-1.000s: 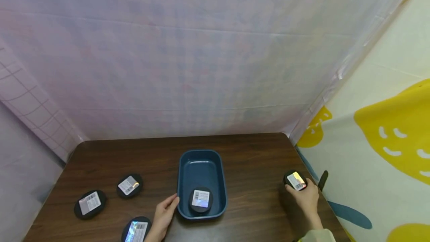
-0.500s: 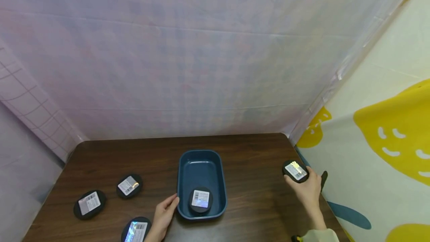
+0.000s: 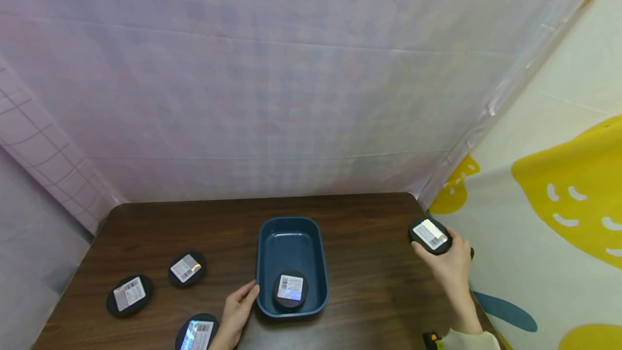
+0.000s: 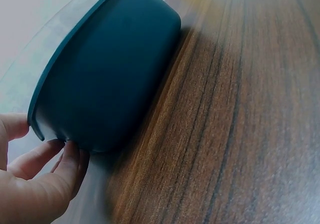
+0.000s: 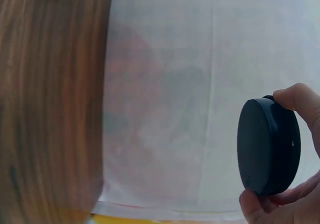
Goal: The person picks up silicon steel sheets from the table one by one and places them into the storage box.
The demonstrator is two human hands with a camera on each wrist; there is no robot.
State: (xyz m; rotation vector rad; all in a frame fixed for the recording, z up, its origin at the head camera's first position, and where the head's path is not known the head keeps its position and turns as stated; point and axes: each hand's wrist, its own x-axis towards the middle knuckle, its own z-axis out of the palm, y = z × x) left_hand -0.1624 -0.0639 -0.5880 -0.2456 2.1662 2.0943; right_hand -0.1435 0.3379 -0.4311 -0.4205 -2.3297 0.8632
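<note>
My right hand grips a round black case by its edges, above the right side of the table, with its white barcode label facing up. In the right wrist view the case shows a smooth, plain underside and a seam around its side. At the near-left corner of a deep blue rectangular tray, my left hand pinches the rim. The left wrist view shows its fingertips against the outer wall of the tray. Another round black case lies label up inside the tray, towards its near end.
Several more labelled black cases lie left of the tray: a far one, a leftmost one and a near one beside my left wrist. The brown wooden table ends at a cloth-covered wall behind and a lemon-print cloth at right.
My right hand has raised the black case off the table's right side, moving it up and away from me. The left hand, the tray and the other cases have stayed put.
</note>
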